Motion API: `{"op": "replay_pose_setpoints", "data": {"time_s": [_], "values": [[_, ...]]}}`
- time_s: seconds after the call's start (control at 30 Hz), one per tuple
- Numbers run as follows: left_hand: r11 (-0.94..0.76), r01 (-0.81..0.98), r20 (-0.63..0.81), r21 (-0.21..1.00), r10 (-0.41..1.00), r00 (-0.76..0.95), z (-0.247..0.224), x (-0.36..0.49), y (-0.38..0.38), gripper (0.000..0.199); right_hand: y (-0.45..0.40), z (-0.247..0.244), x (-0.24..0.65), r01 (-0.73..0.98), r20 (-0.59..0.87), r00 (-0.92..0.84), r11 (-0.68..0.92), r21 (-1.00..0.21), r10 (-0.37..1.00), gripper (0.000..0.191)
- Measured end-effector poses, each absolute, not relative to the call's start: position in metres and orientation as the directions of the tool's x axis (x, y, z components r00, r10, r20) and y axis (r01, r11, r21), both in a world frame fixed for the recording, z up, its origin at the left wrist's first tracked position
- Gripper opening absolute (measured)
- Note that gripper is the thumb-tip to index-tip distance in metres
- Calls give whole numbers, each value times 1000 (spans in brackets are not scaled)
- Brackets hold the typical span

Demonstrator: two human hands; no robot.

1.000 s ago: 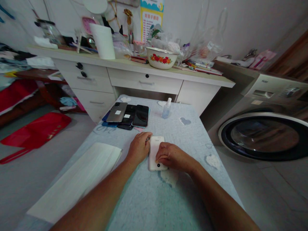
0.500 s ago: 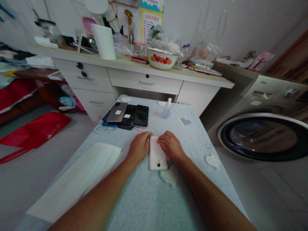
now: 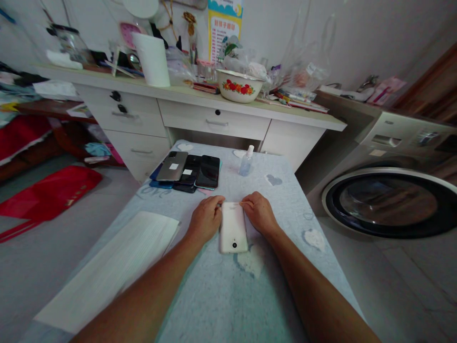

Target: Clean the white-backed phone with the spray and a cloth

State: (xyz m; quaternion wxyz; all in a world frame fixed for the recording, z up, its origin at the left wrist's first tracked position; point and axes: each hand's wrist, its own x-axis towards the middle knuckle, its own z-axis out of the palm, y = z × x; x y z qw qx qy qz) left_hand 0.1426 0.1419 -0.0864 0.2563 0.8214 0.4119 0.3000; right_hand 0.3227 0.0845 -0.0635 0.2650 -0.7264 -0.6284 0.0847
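On a table covered by a pale blue cloth (image 3: 207, 295), between two bare hands, a white phone (image 3: 233, 228) lies flat with its back up. Its long axis runs almost straight away from the person, with the short ends near and far. The end with the round camera lens points toward the person; the plainer end points toward the cabinet (image 3: 214, 119).

The left hand (image 3: 206, 216) sits at the phone's far left corner, fingers bent. The right hand (image 3: 260, 213) is at the far right corner, its fingertips drawn together. I cannot tell whether either hand grips the phone or only rests against its edge.

Beyond the left hand, toward the cabinet, is a pile of phones (image 3: 208, 171), a grey one and black ones on top. A spray bottle (image 3: 245, 164) stands upright to the pile's right. Left of the left forearm, a long white sheet (image 3: 114, 262) lies slantwise, its far end angled to the right. A washing machine (image 3: 387, 202) stands to the right of the table.
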Motion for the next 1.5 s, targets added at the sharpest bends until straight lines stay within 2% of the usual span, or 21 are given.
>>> {"op": "replay_pose_setpoints", "data": {"time_s": [0.23, 0.63, 0.83, 1.07, 1.5], "values": [[-535, 536, 278, 653, 828, 487, -85, 142, 141, 32, 73, -57, 326, 861, 173, 104, -1, -509, 979, 11], [-541, 529, 269, 653, 819, 506, -81, 142, 140, 29, 89, -68, 322, 880, 234, 180, -50, -472, 955, 16], [-549, 534, 278, 643, 817, 505, -81, 142, 140, 29, 81, -63, 324, 875, 259, 53, 80, -477, 964, 13], [-533, 547, 269, 645, 829, 490, -80, 143, 139, 30, 71, -56, 322, 831, 194, -123, 208, -517, 973, 12], [-508, 534, 261, 677, 843, 471, -82, 143, 139, 32, 88, -66, 318, 891, 256, 116, 13, -454, 960, 15]]}}
